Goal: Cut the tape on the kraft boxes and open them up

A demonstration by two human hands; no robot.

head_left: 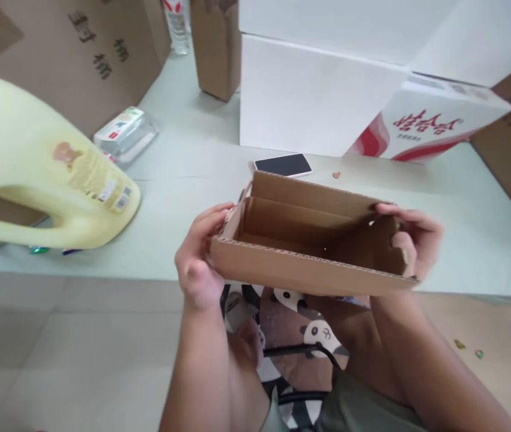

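I hold a small open brown cardboard box [300, 264] above the table's near edge, its open top facing me. My left hand [199, 264] grips the box's left end, fingers curled over the rim. My right hand [412, 240] is closed on the right end, thumb inside by a cut-out in the wall. The inside of the box shows only bare cardboard. A black smartphone [283, 164] lies on the table just behind the box.
A large pale-yellow jug with a handle [34, 174] lies at the left. Behind stand brown cartons [102, 54], a white box [309, 90] and a red-printed white box [435, 123]. A clear plastic packet [124, 133] lies on the pale green table [192, 198].
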